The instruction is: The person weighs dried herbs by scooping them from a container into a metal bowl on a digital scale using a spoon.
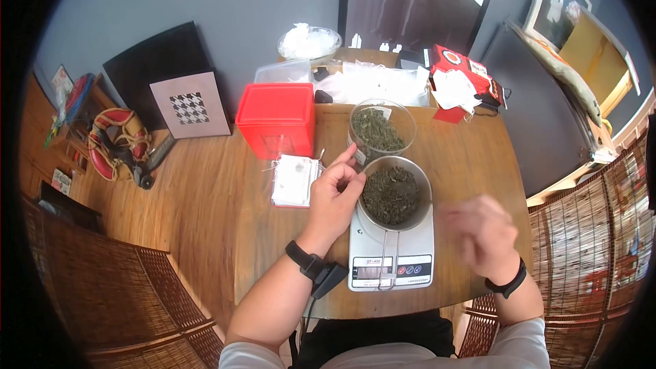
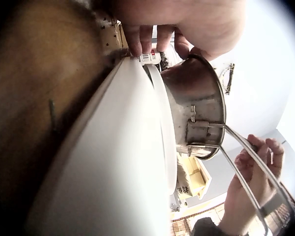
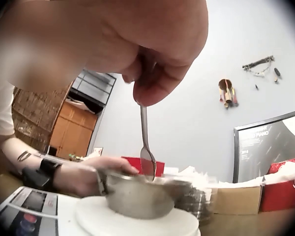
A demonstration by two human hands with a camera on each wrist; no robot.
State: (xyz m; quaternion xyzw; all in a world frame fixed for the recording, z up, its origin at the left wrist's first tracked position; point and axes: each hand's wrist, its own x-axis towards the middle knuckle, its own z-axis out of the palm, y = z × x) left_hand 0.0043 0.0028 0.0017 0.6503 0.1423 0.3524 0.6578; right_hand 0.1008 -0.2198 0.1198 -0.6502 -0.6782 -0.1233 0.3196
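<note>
A steel cup with a long wire handle [image 1: 428, 195] sits on the white kitchen scale [image 1: 358, 249], dark dried herbs [image 1: 391, 195] inside it. My left hand [image 1: 333, 195] is at the cup's left side, its thumb close by the rim and its fingers reaching toward the clear plastic tub [image 1: 413, 130] of greener dried leaves [image 1: 376, 130] behind. My right hand [image 1: 482, 236], blurred in the head view, is raised right of the cup. In the right wrist view its fingertips pinch a small metal spoon [image 3: 144, 132], which points down over the cup.
Left of the scale lies a stack of white tea bags [image 1: 294, 181], with a red lidded box [image 1: 275, 119] behind it. White bags [image 1: 376, 82] fill a cardboard box [image 1: 335, 115] at the table's back. A red package [image 1: 458, 61] stands at the back right.
</note>
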